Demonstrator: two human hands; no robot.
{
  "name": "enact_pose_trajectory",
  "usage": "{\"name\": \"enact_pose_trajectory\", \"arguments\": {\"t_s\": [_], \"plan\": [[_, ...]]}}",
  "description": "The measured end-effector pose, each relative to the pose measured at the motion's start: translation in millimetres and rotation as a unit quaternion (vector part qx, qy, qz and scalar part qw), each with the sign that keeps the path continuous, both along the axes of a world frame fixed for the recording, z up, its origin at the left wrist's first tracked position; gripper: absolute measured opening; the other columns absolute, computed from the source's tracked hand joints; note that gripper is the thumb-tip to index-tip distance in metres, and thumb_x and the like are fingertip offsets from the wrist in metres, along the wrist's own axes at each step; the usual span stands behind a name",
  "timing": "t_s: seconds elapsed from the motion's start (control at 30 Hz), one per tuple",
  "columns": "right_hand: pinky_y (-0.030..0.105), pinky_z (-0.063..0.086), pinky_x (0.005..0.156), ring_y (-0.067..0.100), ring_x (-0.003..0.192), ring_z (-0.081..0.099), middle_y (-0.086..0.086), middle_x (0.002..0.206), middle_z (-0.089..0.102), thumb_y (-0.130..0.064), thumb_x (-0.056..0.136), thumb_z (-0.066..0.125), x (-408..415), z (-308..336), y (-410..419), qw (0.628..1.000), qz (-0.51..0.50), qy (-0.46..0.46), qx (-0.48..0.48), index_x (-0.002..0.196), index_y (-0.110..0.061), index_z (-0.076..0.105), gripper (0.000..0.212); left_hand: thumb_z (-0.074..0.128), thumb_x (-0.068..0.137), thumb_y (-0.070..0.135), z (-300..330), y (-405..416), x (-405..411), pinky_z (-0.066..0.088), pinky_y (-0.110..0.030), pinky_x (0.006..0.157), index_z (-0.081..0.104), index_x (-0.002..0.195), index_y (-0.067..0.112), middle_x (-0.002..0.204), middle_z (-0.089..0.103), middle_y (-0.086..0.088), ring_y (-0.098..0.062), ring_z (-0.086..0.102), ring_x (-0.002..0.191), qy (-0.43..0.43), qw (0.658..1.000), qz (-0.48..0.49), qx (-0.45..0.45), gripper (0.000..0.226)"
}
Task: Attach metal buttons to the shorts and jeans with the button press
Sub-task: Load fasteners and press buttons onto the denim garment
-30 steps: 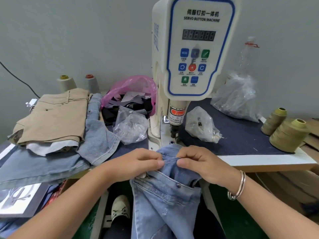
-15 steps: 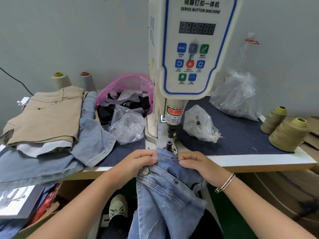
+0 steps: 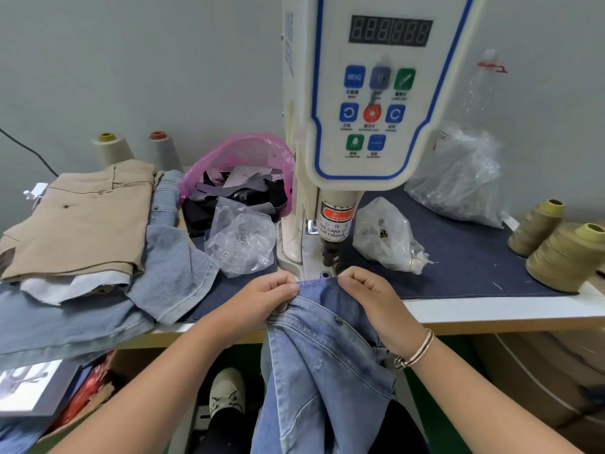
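Light blue jeans (image 3: pixel 322 348) hang from the table's front edge down over my lap. My left hand (image 3: pixel 262 298) pinches the top edge of the waistband on the left. My right hand (image 3: pixel 370 298) pinches the same edge on the right, stretching it flat just in front of the lower die (image 3: pixel 324 274) of the white button press (image 3: pixel 353 126). The press ram (image 3: pixel 330 250) hangs right behind the denim edge. A metal button (image 3: pixel 339 320) shows on the jeans below my right hand. Another button sits partly hidden under my left fingers.
Beige shorts (image 3: pixel 78 221) lie stacked on pale jeans (image 3: pixel 98 309) at the left. A pink bag of scraps (image 3: pixel 242 178) and a clear bag (image 3: pixel 240 244) sit left of the press, two more clear bags (image 3: pixel 388 237) to its right. Thread cones (image 3: pixel 566 253) stand at far right.
Both hands have moved apart along the waistband and pushed its edge forward, closer to the press die. The view has tilted nearer to the machine.
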State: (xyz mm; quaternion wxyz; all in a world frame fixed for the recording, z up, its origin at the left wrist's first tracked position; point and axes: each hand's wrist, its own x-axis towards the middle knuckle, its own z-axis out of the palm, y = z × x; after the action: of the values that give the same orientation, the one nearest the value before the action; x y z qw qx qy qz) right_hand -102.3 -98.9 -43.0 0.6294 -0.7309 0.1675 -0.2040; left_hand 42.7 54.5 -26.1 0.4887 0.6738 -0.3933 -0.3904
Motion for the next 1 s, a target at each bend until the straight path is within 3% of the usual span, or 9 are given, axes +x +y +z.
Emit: {"name": "enact_pose_trajectory", "arguments": {"t_s": [0.17, 0.3, 0.4, 0.5, 0.63, 0.8, 1.0], "plan": [[0.032, 0.036, 0.072, 0.012, 0.074, 0.045, -0.005, 0.071, 0.052, -0.03, 0.089, 0.053, 1.6, -5.5, -5.3, 0.999, -0.024, -0.021, 0.044, 0.067, -0.026, 0.06, 0.023, 0.045, 0.1, 0.012, 7.3, -6.9, 0.6, 0.03, -0.012, 0.052, 0.048, 0.075, 0.016, 0.064, 0.041, 0.008, -0.005, 0.034, 0.056, -0.019, 1.0, -0.009, 0.0, 0.025], [0.028, 0.038, 0.069, 0.011, 0.071, 0.047, -0.002, 0.068, 0.053, -0.018, 0.094, 0.053, 9.0, -11.8, -2.9, 0.991, -0.06, -0.036, 0.118, 0.064, -0.024, 0.062, 0.032, 0.042, 0.097, 0.005, 5.2, -14.5, 0.4, 0.028, -0.012, 0.05, 0.047, 0.074, 0.013, 0.066, 0.039, 0.003, -0.006, 0.032, 0.056, -0.021, 1.0, 0.004, -0.002, 0.025], [0.029, 0.036, 0.067, 0.012, 0.068, 0.043, 0.0, 0.065, 0.049, -0.014, 0.095, 0.052, 12.4, -14.9, -1.2, 0.986, -0.088, -0.037, 0.135, 0.058, -0.024, 0.058, 0.038, 0.042, 0.095, 0.003, -5.3, -19.6, -2.5, 0.026, -0.018, 0.049, 0.044, 0.069, 0.012, 0.06, 0.036, 0.004, -0.008, 0.03, 0.053, 0.026, 0.998, 0.045, -0.024, 0.028], [0.029, 0.036, 0.068, 0.014, 0.07, 0.043, 0.003, 0.067, 0.049, -0.014, 0.095, 0.052, 12.7, -12.4, -1.2, 0.986, -0.085, -0.029, 0.138, 0.058, -0.024, 0.058, 0.038, 0.052, 0.084, 0.016, -11.8, -21.8, -1.4, 0.027, -0.015, 0.046, 0.044, 0.065, 0.015, 0.054, 0.037, 0.008, -0.005, 0.03, 0.048, 0.062, 0.995, 0.065, -0.054, 0.021], [0.026, 0.037, 0.064, 0.01, 0.066, 0.044, -0.001, 0.064, 0.049, -0.014, 0.095, 0.051, 12.5, -13.2, -2.3, 0.983, -0.084, -0.026, 0.159, 0.057, -0.025, 0.057, 0.04, 0.05, 0.073, 0.024, -16.9, -23.4, -1.4, 0.027, -0.015, 0.046, 0.045, 0.065, 0.015, 0.055, 0.037, 0.008, -0.004, 0.03, 0.048, 0.067, 0.993, 0.062, -0.069, 0.013], [0.029, 0.034, 0.065, 0.013, 0.067, 0.04, 0.002, 0.065, 0.044, -0.013, 0.095, 0.05, 11.1, -15.6, -2.3, 0.982, -0.076, -0.037, 0.168, 0.055, -0.025, 0.053, 0.042, 0.049, 0.076, 0.024, -19.2, -23.3, -3.4, 0.027, -0.015, 0.048, 0.046, 0.067, 0.014, 0.055, 0.038, 0.009, -0.003, 0.031, 0.048, 0.058, 0.994, 0.057, -0.076, 0.014], [0.031, 0.035, 0.069, 0.016, 0.071, 0.04, 0.003, 0.068, 0.045, -0.014, 0.095, 0.051, 14.5, -15.7, -2.6, 0.985, -0.1, -0.014, 0.138, 0.057, -0.025, 0.057, 0.039, 0.044, 0.096, 0.005, -21.1, -23.6, -5.1, 0.025, -0.022, 0.054, 0.051, 0.069, 0.014, 0.06, 0.038, 0.003, -0.008, 0.031, 0.054, 0.045, 0.993, 0.087, -0.07, 0.029]]}}
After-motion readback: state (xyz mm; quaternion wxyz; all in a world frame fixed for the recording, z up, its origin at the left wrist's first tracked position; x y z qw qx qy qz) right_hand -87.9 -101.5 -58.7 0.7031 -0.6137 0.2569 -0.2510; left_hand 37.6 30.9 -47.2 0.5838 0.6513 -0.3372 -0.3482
